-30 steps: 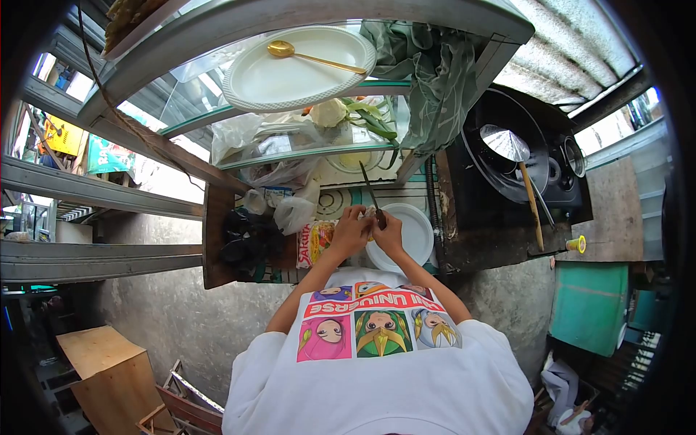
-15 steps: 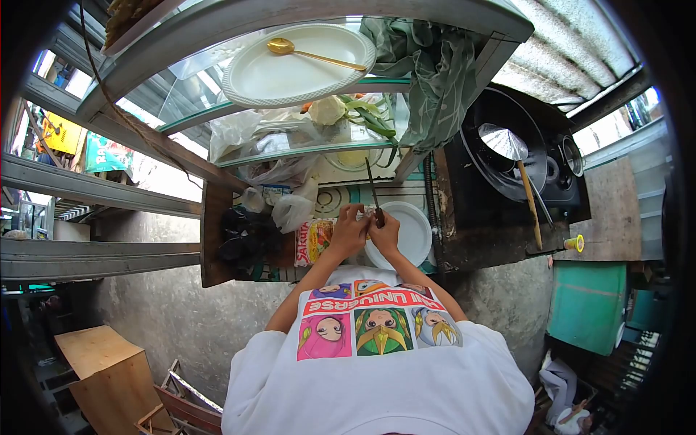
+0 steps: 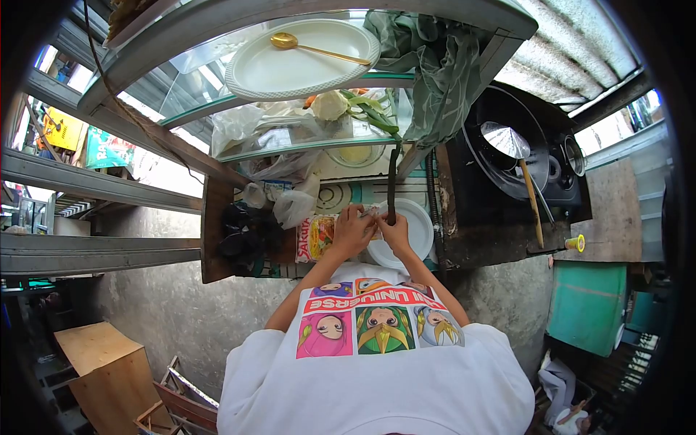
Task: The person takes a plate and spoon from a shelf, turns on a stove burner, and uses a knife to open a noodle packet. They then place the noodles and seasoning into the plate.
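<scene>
My right hand (image 3: 394, 233) is closed round the knife (image 3: 391, 185), its long axis running away from me, blade tip toward the glass case (image 3: 290, 151). My left hand (image 3: 353, 230) pinches something small, too hidden to identify. Left of it lies a packet (image 3: 316, 238) reading "SAKURA"; the white plate (image 3: 419, 235) sits at right, near the table's (image 3: 216, 239) front edge. My shirt (image 3: 377, 384) reads "UNIVERSE".

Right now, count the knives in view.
1: the knife, in the right hand, its blade pointing toward the shelf. Others may be hidden among the bags.
</scene>
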Available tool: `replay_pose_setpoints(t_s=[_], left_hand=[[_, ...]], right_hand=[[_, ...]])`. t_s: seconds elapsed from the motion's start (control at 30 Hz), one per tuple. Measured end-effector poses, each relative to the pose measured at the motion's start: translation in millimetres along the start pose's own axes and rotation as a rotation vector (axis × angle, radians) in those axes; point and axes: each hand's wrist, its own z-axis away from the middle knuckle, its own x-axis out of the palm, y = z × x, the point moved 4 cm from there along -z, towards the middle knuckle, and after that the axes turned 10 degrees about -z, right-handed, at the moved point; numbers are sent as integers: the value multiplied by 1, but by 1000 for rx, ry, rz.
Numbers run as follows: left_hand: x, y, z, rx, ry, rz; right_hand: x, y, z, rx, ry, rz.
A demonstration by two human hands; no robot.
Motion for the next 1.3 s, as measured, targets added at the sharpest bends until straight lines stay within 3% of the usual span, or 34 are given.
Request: replay_pose_setpoints(t_s=[0.07, 0.17, 0.33, 0.77, 0.93, 1.1, 1.3], left_hand=[[3, -1, 1, 33, -13, 33], [6, -1, 2, 67, -65, 52], [3, 4, 1, 71, 77, 60], [0, 7, 2, 55, 115, 38], [-1, -3, 7, -28, 72, 49], [-11, -3, 7, -33, 72, 67], [0, -1, 7, -85, -63, 227]], right_hand=[[-2, 3, 1, 67, 5, -52], [-3, 0, 4, -3, 31, 12], [3, -7, 4, -236, 70, 133], [4, -8, 1, -241, 77, 88], [-14, -7, -2, 28, -77, 2], [-36, -26, 11, -23, -84, 46], [-39, -34, 17, -31, -366, 60]])
